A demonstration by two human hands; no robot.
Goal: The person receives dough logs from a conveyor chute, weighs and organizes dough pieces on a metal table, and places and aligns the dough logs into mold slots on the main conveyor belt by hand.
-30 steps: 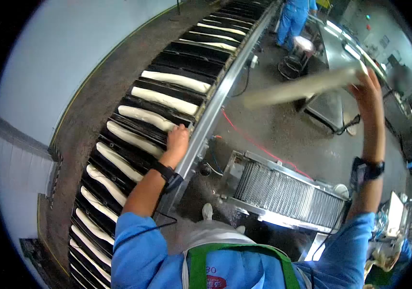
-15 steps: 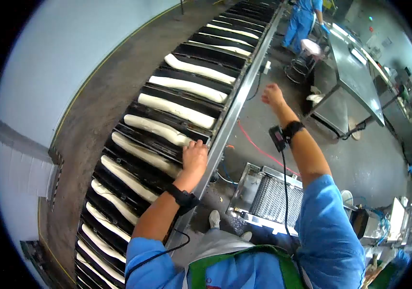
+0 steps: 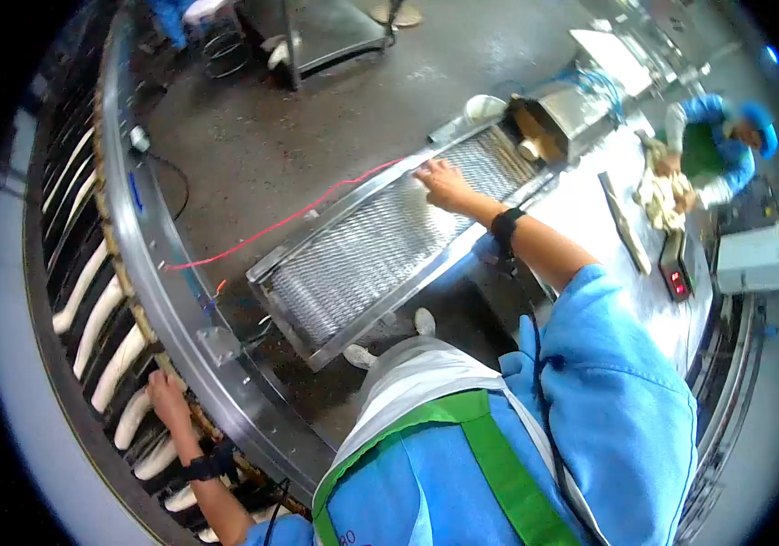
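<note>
We see a long, smooth, off-white strip, soft and dough-like (image 3: 133,421), at the lower left of the frame. It is narrow with a rounded far end, bends slightly along its length, and has a matt, pale surface with faint shading. It lies in a row of long black trays (image 3: 64,273) that runs down the left edge, with similar pale strips set roughly side by side above and below it.

The left hand (image 3: 169,398) is at the strip's near end, fingers bent down over it; we cannot tell whether they grip it or only rest there. A curved, shiny metal rail (image 3: 180,332) borders the trays on their right.

Near the centre of the frame, the right hand (image 3: 444,187) is over a silvery metal-mesh conveyor (image 3: 353,264). Its fingers are bent, and we cannot tell how far they are closed or whether they touch the mesh. A thin red hose (image 3: 298,215) crosses the floor to the conveyor's left.

At the right, on a bright metal surface (image 3: 585,218), we see a slim pale bar (image 3: 624,223) and a dark box with red digits (image 3: 676,275). Beyond them, a co-worker in a blue cap (image 3: 726,150) has both hands on crumpled cream-coloured material (image 3: 661,196).
</note>
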